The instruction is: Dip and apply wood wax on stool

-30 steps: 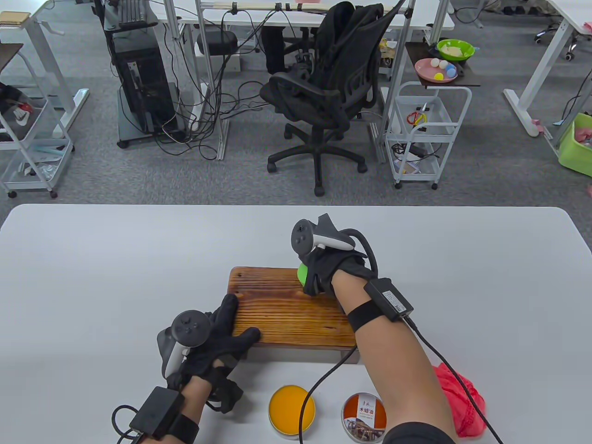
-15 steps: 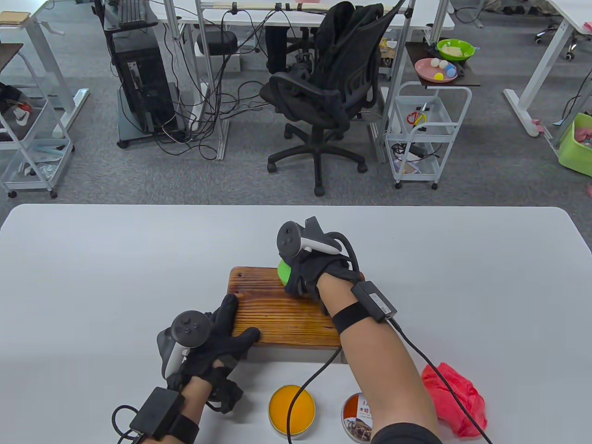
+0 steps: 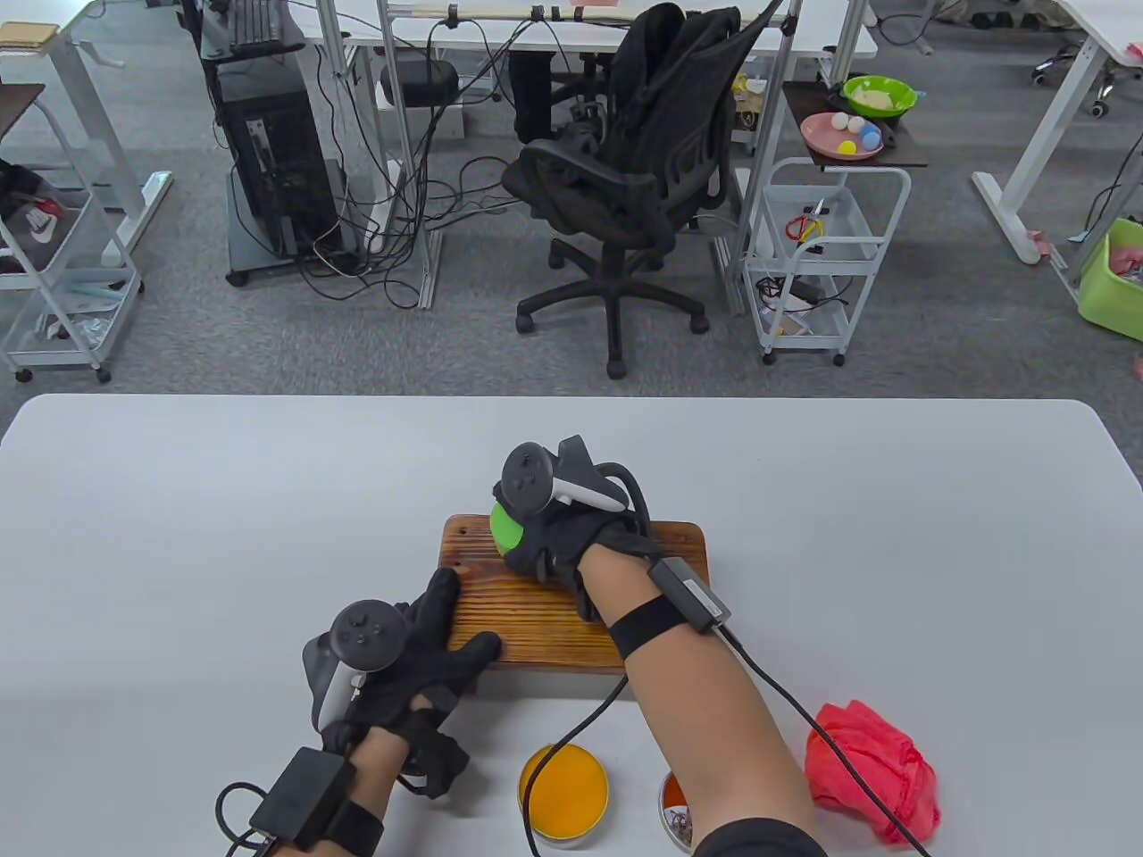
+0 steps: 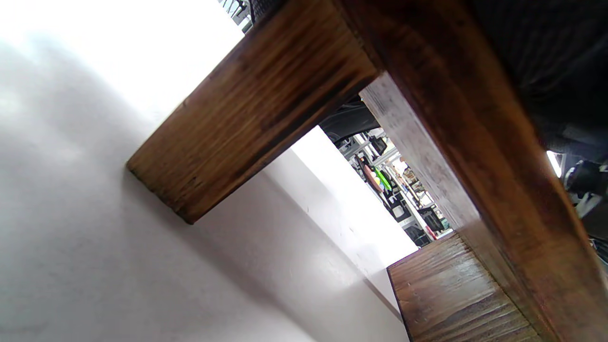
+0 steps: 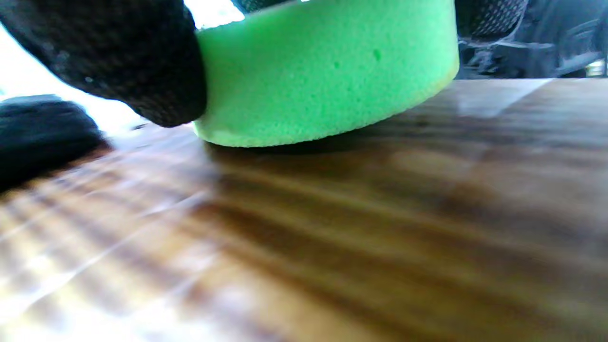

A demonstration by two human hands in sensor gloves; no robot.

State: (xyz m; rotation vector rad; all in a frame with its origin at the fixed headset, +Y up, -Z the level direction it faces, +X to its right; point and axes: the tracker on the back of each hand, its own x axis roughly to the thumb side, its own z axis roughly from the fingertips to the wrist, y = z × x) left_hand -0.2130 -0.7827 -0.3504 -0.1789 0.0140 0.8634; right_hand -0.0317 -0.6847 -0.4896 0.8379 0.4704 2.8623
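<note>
A dark-stained wooden stool (image 3: 545, 616) stands on the white table (image 3: 179, 500). My right hand (image 3: 529, 543) grips a round green sponge (image 3: 509, 532) and holds it flat on the seat near the far left corner. The right wrist view shows the sponge (image 5: 323, 71) lying on the glossy seat (image 5: 332, 228), with a gloved fingertip (image 5: 142, 61) at its side. My left hand (image 3: 460, 618) rests with spread, straight fingers on the near left corner of the seat. In the left wrist view a stool leg (image 4: 256, 109) and the seat edge (image 4: 475, 156) appear from below.
An open tin of orange wax (image 3: 563, 790) sits near the table's front edge, partly crossed by a glove cable. Its lid (image 3: 674, 808) lies just right of it, mostly under my right forearm. A crumpled red cloth (image 3: 871, 781) lies at the front right.
My right hand has slid the green sponge leftward along the far side of the seat, from right of the middle to near the left end. My left hand has stayed put.
</note>
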